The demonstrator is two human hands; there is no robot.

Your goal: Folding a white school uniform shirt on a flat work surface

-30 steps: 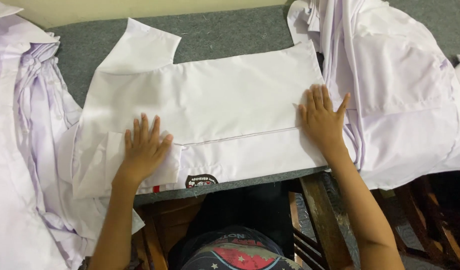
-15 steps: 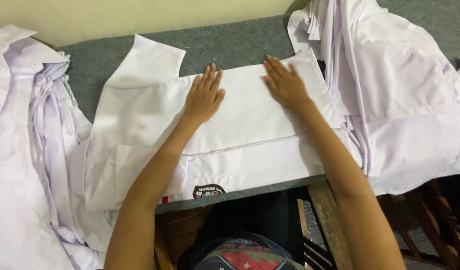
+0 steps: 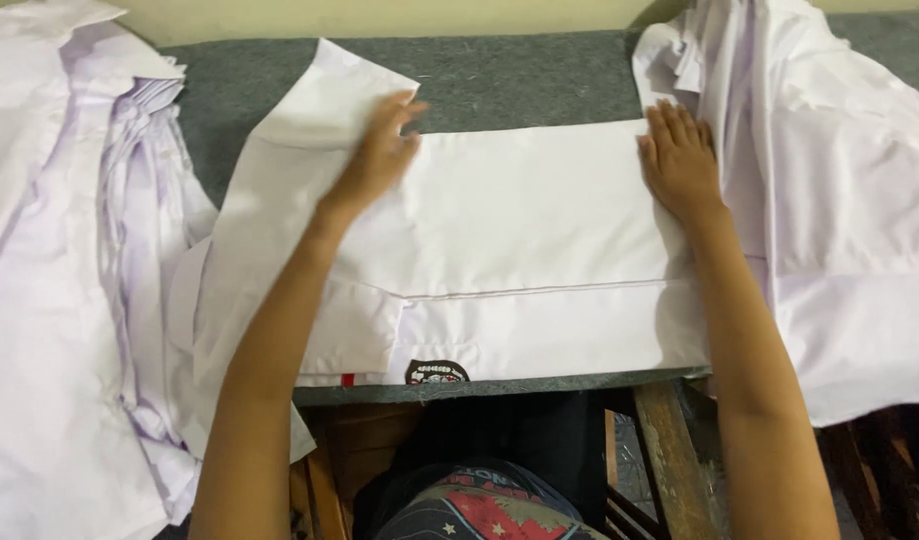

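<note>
Since earlier: left hand point(image 3: 380, 150) shifted toward sleeve point(image 3: 330, 100), right hand point(image 3: 680, 160) to shirt point(image 3: 520, 250) right edge; fingers flat, slightly apart.

Two hands are showing: left hand point(image 3: 380, 150) & right hand point(image 3: 680, 160), both lying flat on 1 folded white shirt point(image 3: 520, 250) in the middle. That shirt is showing 1 short sleeve point(image 3: 325, 100) sticking out top left, 1 round dark badge point(image 3: 437, 372) & 1 small red tab point(image 3: 347, 379) at its near edge. Two heaps of white shirts are lying alongside, 1 left point(image 3: 70, 280), 1 right point(image 3: 840, 200); no. of shirts in each can't be counted. One grey table cover point(image 3: 520, 80) is lying under it all.
</note>
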